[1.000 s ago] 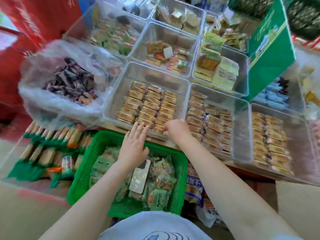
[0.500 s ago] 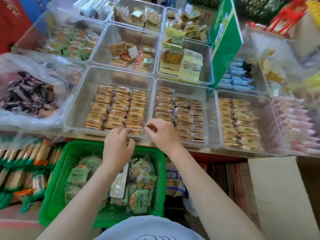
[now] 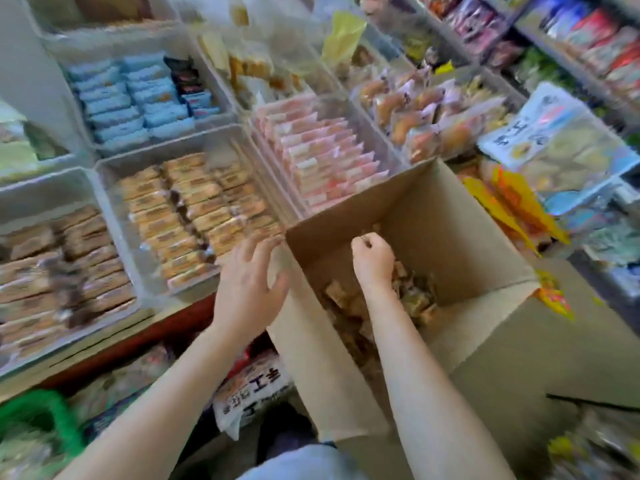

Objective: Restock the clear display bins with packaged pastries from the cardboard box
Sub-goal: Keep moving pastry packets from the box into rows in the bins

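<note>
Right in front of the person the cardboard box [image 3: 433, 216] stands open, flaps up, pushed against the edge of the tabletop [image 3: 114, 344]. Down at its bottom lies a loose heap of packaged pastries [image 3: 412, 296], small tan and brown pieces in clear wrap, too blurred to read. The right hand [image 3: 372, 259] is inside the box, fingers curled above the heap; whether it pinches a packet, I cannot tell. The left hand [image 3: 247, 284] hovers just outside the box's left wall, fingers spread and relaxed, holding nothing.

Now the clear display bins. The nearest bin [image 3: 114, 174], just left of the box, carries neat rows of golden-brown wrapped pastries [image 3: 194, 213]. Left of that, another bin [image 3: 41, 192] is packed with darker brown wrapped bars [image 3: 59, 268]. Behind the box, a bin [image 3: 384, 147] holds rows of pink and white packets [image 3: 322, 157] standing on edge. Further back, a bin [image 3: 225, 109] has pale blue packets [image 3: 128, 98] with a few dark ones beside them. To the right, a bin of bread rolls in clear bags [image 3: 415, 112]. A green basket [image 3: 52, 410] sits low at the left.
</note>
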A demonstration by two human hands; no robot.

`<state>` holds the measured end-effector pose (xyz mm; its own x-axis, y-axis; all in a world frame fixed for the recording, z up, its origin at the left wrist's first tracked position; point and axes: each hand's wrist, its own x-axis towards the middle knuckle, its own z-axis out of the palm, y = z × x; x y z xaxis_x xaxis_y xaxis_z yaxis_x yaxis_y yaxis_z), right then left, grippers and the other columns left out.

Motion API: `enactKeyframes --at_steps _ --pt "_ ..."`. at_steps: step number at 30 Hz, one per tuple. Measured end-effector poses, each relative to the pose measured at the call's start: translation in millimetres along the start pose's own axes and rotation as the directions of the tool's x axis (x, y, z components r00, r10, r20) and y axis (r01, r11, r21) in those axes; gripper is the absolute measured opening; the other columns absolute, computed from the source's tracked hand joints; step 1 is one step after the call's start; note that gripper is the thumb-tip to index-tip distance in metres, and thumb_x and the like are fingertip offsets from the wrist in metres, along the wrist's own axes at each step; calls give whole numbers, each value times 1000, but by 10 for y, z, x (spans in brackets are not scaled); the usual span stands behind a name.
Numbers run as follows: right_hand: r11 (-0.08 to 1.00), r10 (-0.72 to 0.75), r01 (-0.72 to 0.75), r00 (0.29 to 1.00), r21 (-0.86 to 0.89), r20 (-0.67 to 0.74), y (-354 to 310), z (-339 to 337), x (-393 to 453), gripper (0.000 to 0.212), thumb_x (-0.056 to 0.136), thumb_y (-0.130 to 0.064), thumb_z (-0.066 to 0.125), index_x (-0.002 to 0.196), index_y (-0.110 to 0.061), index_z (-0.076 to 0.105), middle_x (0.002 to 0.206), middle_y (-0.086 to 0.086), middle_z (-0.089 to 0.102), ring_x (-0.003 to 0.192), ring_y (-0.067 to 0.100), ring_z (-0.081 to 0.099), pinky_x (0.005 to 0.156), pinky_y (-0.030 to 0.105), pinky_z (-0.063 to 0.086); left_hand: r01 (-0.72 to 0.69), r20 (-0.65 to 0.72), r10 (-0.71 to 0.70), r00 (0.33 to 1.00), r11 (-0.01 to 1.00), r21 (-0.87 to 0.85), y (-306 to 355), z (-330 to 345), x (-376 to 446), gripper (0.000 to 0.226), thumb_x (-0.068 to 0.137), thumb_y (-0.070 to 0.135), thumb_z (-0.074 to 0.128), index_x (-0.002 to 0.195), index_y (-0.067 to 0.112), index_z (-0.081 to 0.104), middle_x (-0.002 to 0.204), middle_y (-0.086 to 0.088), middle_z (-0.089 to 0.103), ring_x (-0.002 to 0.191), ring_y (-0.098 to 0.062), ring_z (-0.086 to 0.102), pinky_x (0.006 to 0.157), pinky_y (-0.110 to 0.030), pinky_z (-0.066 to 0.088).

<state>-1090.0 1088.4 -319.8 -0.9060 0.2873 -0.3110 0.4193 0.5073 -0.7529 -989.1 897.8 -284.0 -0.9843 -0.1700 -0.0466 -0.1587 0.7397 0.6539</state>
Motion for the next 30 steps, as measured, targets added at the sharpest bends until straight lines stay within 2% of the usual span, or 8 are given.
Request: enactKeyframes --at_steps 3,6,10,14,17,21,24,30 --pt "966 211 -201 977 -163 42 446 -206 612 27 101 -19 53 123 -8 62 125 13 64 118 31 58 93 31 43 -184 -19 190 982 966 181 491 382 562 63 94 23 60 151 15 37 154 -11 40 143 -30 31 120 -47 24" --pt "944 321 -314 945 -106 60 703 -263 1062 37 102 -17 52 136 -5 55 138 16 58 130 32 52 100 29 39 -192 39 190 981 921 338 839 752 1064 74 93 26 57 157 12 23 158 -15 35 146 -33 31 121 -47 22" --pt "899 396 -417 904 134 158 845 -158 1636 40 100 -22 55 137 -8 57 139 11 58 130 30 51 99 25 37 -143 40 143 989 844 518 1055 1126 1409 65 94 30 55 152 12 33 136 -13 58 122 -34 58 98 -46 48" --pt "646 515 -605 795 465 320 1174 171 2151 51 90 -36 65 134 -12 56 125 7 64 106 22 63 88 38 56 -149 -68 239 969 779 610 961 1311 1482 58 86 28 66 137 8 50 114 -15 67 100 -35 66 82 -44 52" --pt "489 503 -634 766 599 400 1022 226 2195 22 103 -34 52 114 -17 60 101 6 63 84 17 59 85 38 50 -160 -126 304 944 759 631 882 1369 1491 57 84 29 68 133 6 52 111 -16 67 97 -36 66 80 -45 52" --pt "356 480 -632 756 688 446 978 360 2343 42 99 -38 56 134 -15 57 130 9 63 107 23 58 97 40 48 -144 -162 326 931 738 659 872 1403 1519 52 84 30 66 129 5 54 105 -16 66 91 -36 65 74 -43 50" --pt "301 512 -625 743 720 431 1045 381 2348 51 97 -46 59 137 -16 56 131 9 62 113 25 57 96 42 48 -141 -168 336 927 727 672 865 1410 1518 51 85 30 64 128 5 56 102 -14 66 89 -33 64 72 -41 48" --pt "216 531 -607 731 765 430 1150 441 2402 30 98 -31 64 120 -11 58 115 11 58 88 20 60 84 38 56 -159 -154 344 926 728 667 854 1412 1495 51 84 33 66 126 4 58 104 -14 67 89 -32 65 74 -40 49"
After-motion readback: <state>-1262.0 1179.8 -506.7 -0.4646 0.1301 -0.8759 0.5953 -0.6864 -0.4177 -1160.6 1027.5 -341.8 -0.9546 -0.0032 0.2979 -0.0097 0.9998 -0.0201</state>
